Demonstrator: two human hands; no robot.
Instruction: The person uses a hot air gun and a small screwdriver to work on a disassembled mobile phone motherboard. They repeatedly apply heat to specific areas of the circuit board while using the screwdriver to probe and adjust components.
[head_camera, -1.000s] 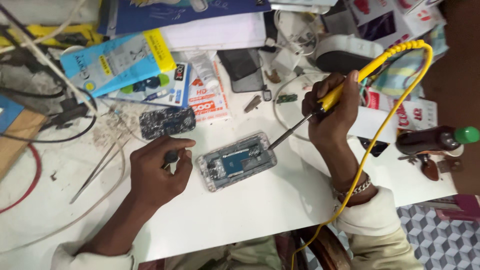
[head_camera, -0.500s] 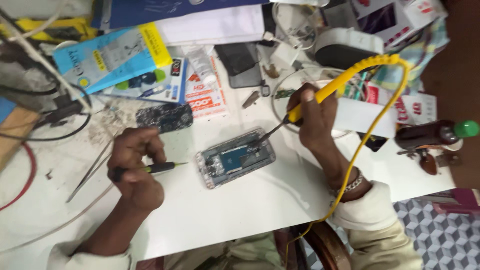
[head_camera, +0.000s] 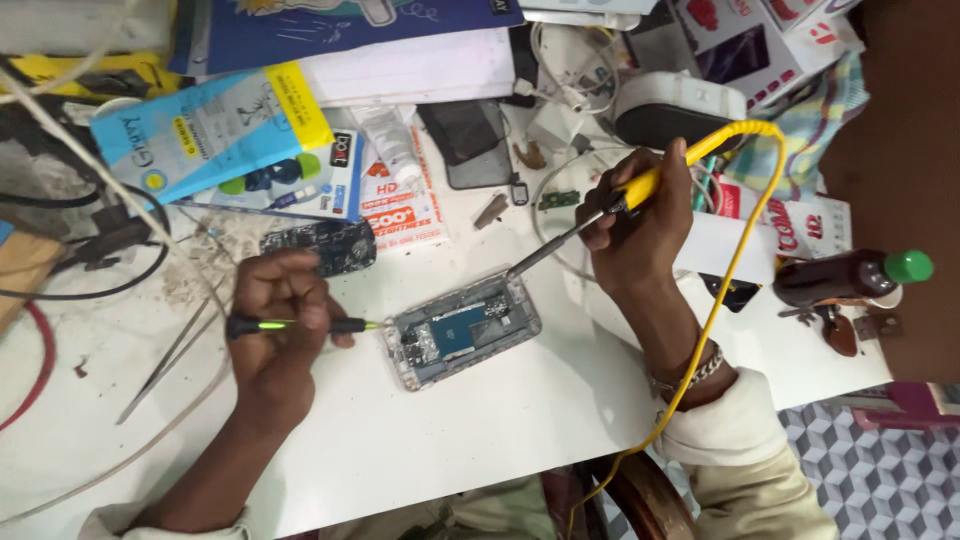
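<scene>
An opened phone (head_camera: 462, 329) with its board exposed lies on the white table (head_camera: 480, 440). My left hand (head_camera: 283, 320) grips a thin black and green screwdriver (head_camera: 300, 325), tip pointing right at the phone's left end. My right hand (head_camera: 642, 225) holds a yellow-handled soldering iron (head_camera: 600, 212), its metal tip reaching down to the phone's upper right corner. The iron's yellow cord (head_camera: 735, 250) loops over my right wrist and drops off the table edge.
A dark circuit board (head_camera: 322, 245) lies above my left hand. Tweezers (head_camera: 165, 360) and cables lie at the left. Boxes, packets and a dark phone (head_camera: 465, 140) crowd the back. A brown bottle with a green cap (head_camera: 850, 277) lies at the right.
My left hand has picked up the screwdriver and brought its tip to the phone's left end. My right hand still holds the iron at the phone's upper right.
</scene>
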